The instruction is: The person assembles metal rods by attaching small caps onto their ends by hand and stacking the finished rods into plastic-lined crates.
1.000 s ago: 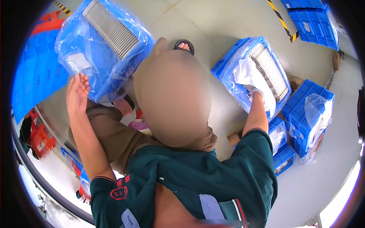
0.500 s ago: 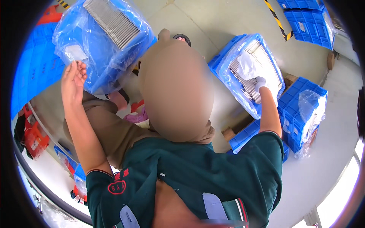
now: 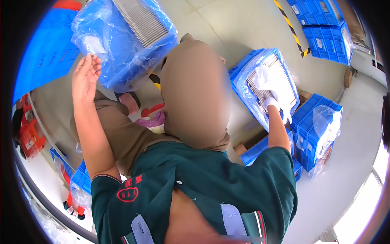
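Note:
My left hand [image 3: 88, 77] is bare and raised beside a plastic-lined blue crate [image 3: 118, 75] on the left. Its fingers are curled, with thumb and fingertips close together near a white paper slip [image 3: 94, 44]; anything between them is too small to make out. Thin metal parts [image 3: 142, 22] stand in tight rows at that crate's far side. My right hand [image 3: 271, 102], in a white glove, reaches into a second lined crate [image 3: 243, 77] on the right. It rests on rows of similar metal parts [image 3: 256, 87], where its fingertips are hard to see. Clear plastic film [image 3: 265, 77] lies over some rows.
Blue crates stand in a stack [image 3: 325, 38] at the far right, with another crate stack [image 3: 315, 128] nearer. More blue crates [image 3: 46, 57] line the left side, by a red stool [image 3: 30, 134]. Black-and-yellow tape [image 3: 290, 26] marks the floor. My knee [image 3: 195, 89] lies between the two lined crates.
The view has shifted slightly. My right hand has drawn a little nearer over the metal rows in the right crate. My left hand stays by the left crate with its fingers still curled.

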